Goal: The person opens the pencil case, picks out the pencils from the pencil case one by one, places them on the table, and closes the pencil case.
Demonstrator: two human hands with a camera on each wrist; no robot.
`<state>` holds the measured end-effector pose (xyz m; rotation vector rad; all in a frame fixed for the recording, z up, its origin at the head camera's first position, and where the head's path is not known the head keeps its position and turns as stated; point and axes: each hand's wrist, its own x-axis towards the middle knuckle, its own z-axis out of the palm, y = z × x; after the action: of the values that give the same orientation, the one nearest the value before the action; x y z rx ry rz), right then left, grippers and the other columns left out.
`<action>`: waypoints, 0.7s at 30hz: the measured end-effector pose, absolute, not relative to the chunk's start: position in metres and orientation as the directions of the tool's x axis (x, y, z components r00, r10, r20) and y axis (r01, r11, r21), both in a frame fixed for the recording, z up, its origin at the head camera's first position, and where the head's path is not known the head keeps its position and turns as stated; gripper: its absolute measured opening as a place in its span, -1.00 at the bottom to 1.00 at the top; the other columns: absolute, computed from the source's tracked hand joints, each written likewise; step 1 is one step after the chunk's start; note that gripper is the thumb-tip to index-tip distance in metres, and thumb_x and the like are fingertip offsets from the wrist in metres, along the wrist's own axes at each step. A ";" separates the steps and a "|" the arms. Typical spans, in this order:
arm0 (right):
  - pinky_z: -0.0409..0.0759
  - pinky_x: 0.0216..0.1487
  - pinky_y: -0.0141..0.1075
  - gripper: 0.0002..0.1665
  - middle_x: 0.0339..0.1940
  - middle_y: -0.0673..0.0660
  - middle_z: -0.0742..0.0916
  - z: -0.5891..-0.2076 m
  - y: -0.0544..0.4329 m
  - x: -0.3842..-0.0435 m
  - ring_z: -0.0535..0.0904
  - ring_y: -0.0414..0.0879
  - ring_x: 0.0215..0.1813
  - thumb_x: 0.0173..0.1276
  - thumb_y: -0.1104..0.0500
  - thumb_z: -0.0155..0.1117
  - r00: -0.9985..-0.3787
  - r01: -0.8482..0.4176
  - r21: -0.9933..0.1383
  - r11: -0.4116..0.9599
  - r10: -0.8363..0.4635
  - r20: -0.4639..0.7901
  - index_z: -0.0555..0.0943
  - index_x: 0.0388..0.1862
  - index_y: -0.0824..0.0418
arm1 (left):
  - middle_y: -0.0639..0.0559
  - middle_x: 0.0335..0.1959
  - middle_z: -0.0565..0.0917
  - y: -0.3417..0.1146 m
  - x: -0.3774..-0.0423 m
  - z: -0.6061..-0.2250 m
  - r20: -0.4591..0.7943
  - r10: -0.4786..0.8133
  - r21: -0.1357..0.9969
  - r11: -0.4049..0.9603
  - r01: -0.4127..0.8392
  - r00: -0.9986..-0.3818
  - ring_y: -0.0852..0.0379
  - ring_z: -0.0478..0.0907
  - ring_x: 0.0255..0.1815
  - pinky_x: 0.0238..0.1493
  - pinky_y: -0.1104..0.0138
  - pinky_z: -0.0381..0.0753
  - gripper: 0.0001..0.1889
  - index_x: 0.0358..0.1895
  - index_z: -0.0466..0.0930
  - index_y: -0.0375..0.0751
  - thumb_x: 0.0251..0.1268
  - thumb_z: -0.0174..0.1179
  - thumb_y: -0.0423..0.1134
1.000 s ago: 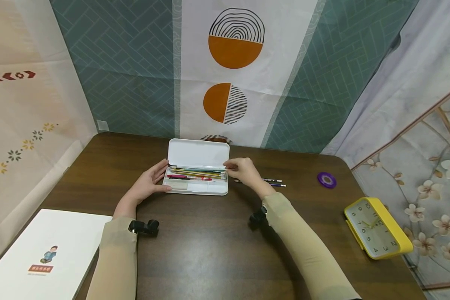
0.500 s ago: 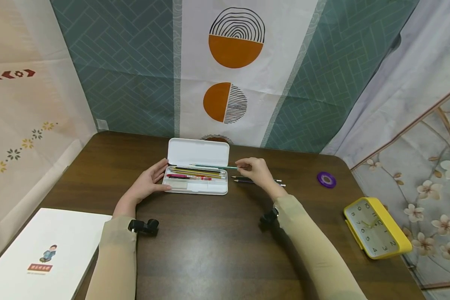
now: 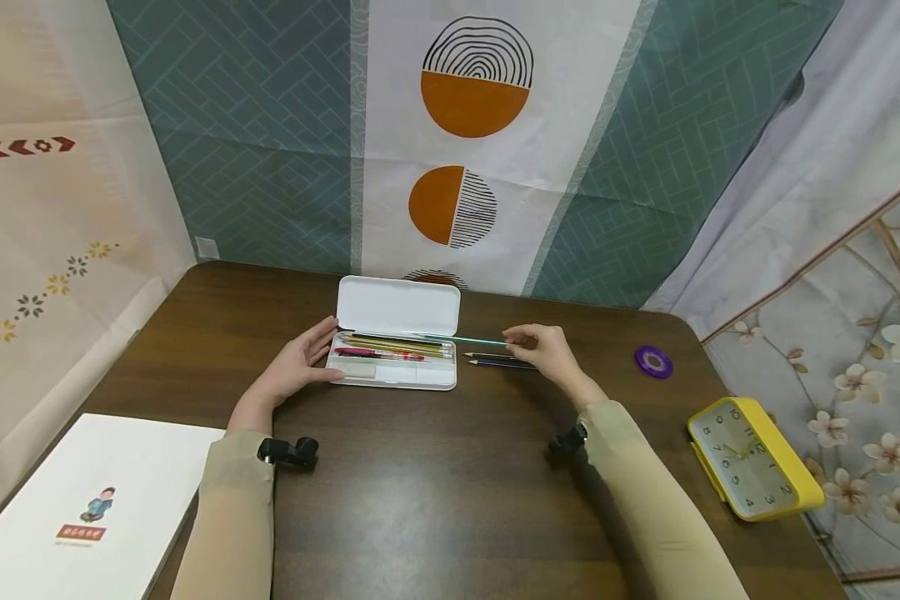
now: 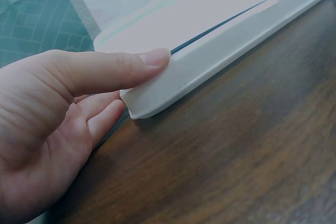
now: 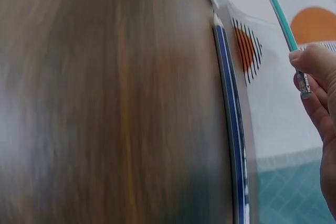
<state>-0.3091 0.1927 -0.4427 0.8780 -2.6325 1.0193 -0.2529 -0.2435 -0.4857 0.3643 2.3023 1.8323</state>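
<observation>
An open white pencil case (image 3: 435,377), its lid (image 3: 399,306) tipped back, lies at the far side of the table. Several pencils, a red pen (image 3: 408,357) and a whitish block (image 3: 356,367) are inside it. My left hand (image 3: 292,367) holds the case's left end, thumb (image 4: 156,57) on the near corner and fingers at the far side. A green pencil (image 3: 480,340) is pinched near its rear end by my right hand (image 3: 547,352), right of the case, its other end over the case's back edge. Two dark pencils (image 5: 231,108) lie on the table below that hand.
A purple roll (image 3: 654,362) lies at the right, with a yellow alarm clock (image 3: 783,454) nearer the table's right edge. At the left front is a white box or book (image 3: 37,492) with a small printed figure. Patterned cloths hang behind the table (image 3: 412,483).
My right hand has moved right, drawing the green pencil out of the case's back part. The dark pencils' tips have come into view. My left hand stays on the case.
</observation>
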 end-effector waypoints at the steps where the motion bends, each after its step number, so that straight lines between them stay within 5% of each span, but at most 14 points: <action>1: 0.75 -0.18 -0.14 -0.76 -0.26 0.22 0.80 -0.443 0.196 -0.309 0.71 0.05 -0.24 0.23 0.40 0.37 -0.812 -0.583 -0.554 0.595 -0.458 0.363 0.72 -0.10 0.38 | -0.20 0.60 -0.02 -0.243 -0.253 -0.485 0.013 0.299 0.974 0.213 0.080 -0.954 -0.14 -0.06 0.60 0.52 0.22 0.11 0.07 0.58 -0.18 -0.28 0.09 0.39 -0.46; 13: 0.72 -0.19 -0.27 -0.75 -0.33 0.17 0.80 -0.444 0.242 -0.311 0.69 -0.09 -0.27 0.21 0.37 0.40 -0.856 -0.513 -0.583 0.630 -0.428 0.291 0.72 -0.10 0.38 | -0.20 0.60 -0.02 -0.243 -0.253 -0.483 0.001 0.301 0.973 0.219 0.070 -0.954 -0.15 -0.06 0.60 0.53 0.07 0.05 0.08 0.58 -0.19 -0.25 0.10 0.41 -0.42; 21: 0.63 -0.21 -0.58 -0.73 -0.29 0.21 0.80 -0.442 0.269 -0.313 0.63 -0.34 -0.29 0.25 0.30 0.40 -0.893 -0.418 -0.640 0.645 -0.422 0.157 0.71 -0.08 0.39 | -0.20 0.60 -0.02 -0.243 -0.252 -0.483 0.001 0.299 0.975 0.213 0.068 -0.954 -0.14 -0.06 0.60 0.53 0.10 0.04 0.08 0.58 -0.18 -0.26 0.09 0.41 -0.43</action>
<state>-0.3125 0.2685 -0.4423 0.7292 -2.8548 1.1081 -0.2521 -0.2429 -0.4828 0.3516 2.2934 1.8277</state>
